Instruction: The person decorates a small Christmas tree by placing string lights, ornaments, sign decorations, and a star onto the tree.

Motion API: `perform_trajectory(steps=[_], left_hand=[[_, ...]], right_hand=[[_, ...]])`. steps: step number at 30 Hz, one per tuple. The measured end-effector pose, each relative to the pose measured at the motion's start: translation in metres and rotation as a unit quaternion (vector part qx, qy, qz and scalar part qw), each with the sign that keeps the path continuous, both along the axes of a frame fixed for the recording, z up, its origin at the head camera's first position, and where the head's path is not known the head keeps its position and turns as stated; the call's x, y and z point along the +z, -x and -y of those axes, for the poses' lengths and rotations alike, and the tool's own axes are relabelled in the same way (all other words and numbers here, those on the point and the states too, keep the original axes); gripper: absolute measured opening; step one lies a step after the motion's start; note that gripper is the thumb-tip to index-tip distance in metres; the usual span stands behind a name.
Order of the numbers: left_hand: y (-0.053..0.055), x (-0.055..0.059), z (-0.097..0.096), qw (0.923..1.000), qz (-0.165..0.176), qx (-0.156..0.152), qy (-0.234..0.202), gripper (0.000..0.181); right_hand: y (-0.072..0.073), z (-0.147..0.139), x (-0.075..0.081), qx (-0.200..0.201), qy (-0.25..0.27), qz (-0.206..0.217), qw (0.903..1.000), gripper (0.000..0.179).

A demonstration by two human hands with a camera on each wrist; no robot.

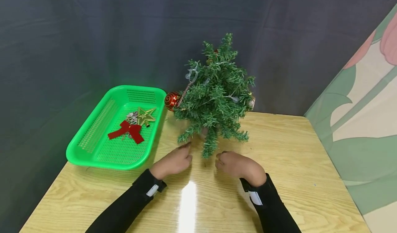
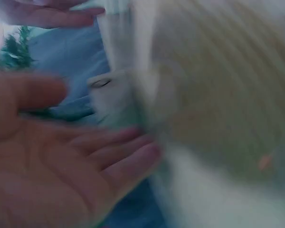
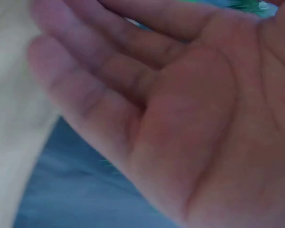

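A small green Christmas tree (image 1: 217, 95) stands near the back of the table. A red bauble (image 1: 172, 101) with gold swirls hangs at its left side, beside a thin stick-like ornament (image 1: 185, 92). My left hand (image 1: 174, 161) is just in front of the tree's lower left branches, holding nothing. To the right of the lowest front branch is my right hand (image 1: 235, 164), also without anything in it. The left wrist view, blurred, shows the left palm (image 2: 57, 175) with fingers extended. In the right wrist view the right palm (image 3: 190, 114) is bare, its fingers relaxed.
A green plastic basket (image 1: 72, 153) stands to the left on the wooden table (image 1: 279, 150). Inside it lie a red bow (image 1: 135, 133), a gold star (image 1: 145, 116) and a silvery lettered ornament (image 1: 132, 118). A dark cloth (image 1: 93, 36) hangs behind; a floral cloth (image 1: 366, 133) is at right.
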State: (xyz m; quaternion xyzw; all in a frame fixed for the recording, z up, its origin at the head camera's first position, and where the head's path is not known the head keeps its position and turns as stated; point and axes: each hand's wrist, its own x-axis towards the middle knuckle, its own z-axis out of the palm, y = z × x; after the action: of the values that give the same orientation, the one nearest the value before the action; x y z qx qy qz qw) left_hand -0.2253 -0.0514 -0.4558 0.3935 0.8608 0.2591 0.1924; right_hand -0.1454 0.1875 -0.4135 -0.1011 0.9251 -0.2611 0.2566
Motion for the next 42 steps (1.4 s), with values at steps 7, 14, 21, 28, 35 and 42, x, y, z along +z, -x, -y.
perform_trajectory(steps=[7, 14, 21, 28, 35, 42], left_hand=[[-0.039, 0.078, 0.039, 0.9976, 0.006, -0.022, 0.065, 0.046], [-0.015, 0.124, 0.097, 0.9949, -0.089, 0.027, 0.040, 0.038], [0.057, 0.125, 0.152, 0.9905, -0.037, 0.098, 0.088, 0.035], [0.113, 0.107, 0.164, 0.9714, 0.054, 0.125, 0.195, 0.059], [0.140, 0.088, 0.155, 0.9574, 0.066, 0.137, 0.246, 0.065], [0.158, 0.066, 0.155, 0.9511, 0.050, 0.166, 0.256, 0.044]], right_hand=[[-0.021, 0.026, 0.036, 0.110, 0.012, -0.040, 0.9931, 0.023], [-0.008, 0.049, 0.053, 0.149, 0.082, -0.146, 0.9746, 0.035], [0.010, 0.083, 0.050, 0.129, 0.127, -0.266, 0.9469, 0.037], [0.042, 0.132, 0.032, 0.108, 0.109, -0.290, 0.9447, 0.045], [0.061, 0.160, 0.016, 0.120, 0.038, -0.296, 0.9469, 0.044], [0.079, 0.183, 0.001, 0.136, -0.021, -0.320, 0.9374, 0.042]])
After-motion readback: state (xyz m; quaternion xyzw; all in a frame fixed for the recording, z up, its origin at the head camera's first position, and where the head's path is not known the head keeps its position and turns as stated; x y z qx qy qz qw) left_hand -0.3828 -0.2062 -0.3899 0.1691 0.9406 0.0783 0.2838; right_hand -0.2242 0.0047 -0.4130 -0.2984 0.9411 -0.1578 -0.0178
